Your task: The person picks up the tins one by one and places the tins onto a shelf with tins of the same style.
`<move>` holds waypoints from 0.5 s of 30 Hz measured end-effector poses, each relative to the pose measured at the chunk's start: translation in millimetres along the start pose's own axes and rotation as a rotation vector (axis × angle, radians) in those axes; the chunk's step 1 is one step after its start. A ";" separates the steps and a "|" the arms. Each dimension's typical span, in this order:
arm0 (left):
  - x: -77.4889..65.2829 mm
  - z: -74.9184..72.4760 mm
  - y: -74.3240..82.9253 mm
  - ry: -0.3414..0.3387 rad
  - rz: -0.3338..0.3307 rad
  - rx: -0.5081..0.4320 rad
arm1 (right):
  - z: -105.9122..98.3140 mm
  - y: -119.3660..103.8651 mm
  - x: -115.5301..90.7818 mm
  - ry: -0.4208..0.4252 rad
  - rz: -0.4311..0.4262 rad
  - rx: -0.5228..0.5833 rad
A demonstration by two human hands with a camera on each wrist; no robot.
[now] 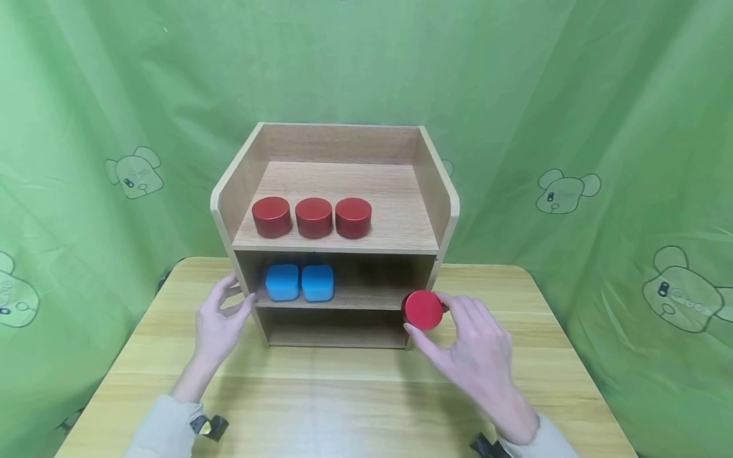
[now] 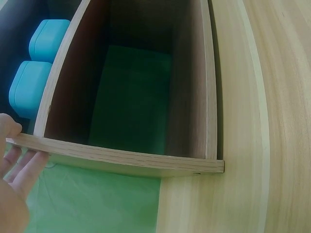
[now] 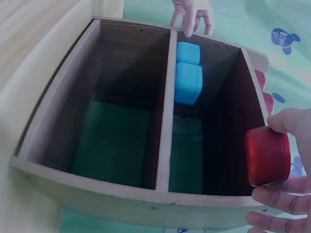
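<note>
My right hand holds a round red tin between thumb and fingers, at the shelf's right front edge. In the right wrist view that red tin overlaps the middle compartment's opening. The left hand grips the left side panel of the wooden shelf; in the left wrist view its thumb lies over the panel's front edge and its fingers are along the outside. Two blue rounded-square tins stand side by side at the left of the middle level. Three red round tins form a row along the top level's front.
The shelf's bottom compartment lies below the blue tins. Raised sides and a back board border the top level. Under it all is a wooden table, with a green curtain hanging behind and at both sides.
</note>
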State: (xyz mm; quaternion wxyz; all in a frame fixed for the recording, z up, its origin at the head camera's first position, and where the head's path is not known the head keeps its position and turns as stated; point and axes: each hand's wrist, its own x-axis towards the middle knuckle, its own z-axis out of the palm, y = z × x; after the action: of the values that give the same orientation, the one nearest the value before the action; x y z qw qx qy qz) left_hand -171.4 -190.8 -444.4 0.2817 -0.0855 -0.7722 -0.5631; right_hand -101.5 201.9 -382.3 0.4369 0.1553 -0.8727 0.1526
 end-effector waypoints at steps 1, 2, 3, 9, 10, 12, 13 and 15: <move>-0.1 0.0 -0.1 0.000 0.001 0.000 | 0.5 -1.7 2.0 0.017 -0.002 0.003; -0.1 0.0 -0.1 0.001 0.003 -0.001 | 0.8 -3.5 3.9 0.029 0.002 0.005; -0.2 0.0 -0.1 0.002 0.005 -0.002 | 1.0 -5.3 5.8 0.037 0.007 0.009; -0.1 0.1 -0.2 0.004 0.009 0.000 | -0.6 -16.0 16.3 0.027 0.038 0.054; -0.2 0.0 -0.3 0.004 0.007 0.000 | -0.8 -17.5 18.0 0.028 0.038 0.057; -0.2 -0.2 -0.4 0.002 0.005 -0.001 | -0.8 -19.9 21.0 0.037 0.038 0.064; -0.2 -0.2 -0.4 0.001 0.004 0.000 | -0.6 -20.7 22.5 0.044 0.037 0.065; -0.2 -0.3 -0.5 0.001 0.002 -0.001 | -0.5 -22.3 25.8 0.057 0.035 0.065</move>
State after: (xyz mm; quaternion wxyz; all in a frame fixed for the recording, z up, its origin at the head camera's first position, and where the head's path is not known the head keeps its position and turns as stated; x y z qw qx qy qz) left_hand -171.4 -191.2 -444.9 0.2826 -0.0861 -0.7718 -0.5630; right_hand -106.8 178.4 -358.2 0.4535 0.1497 -0.8572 0.1928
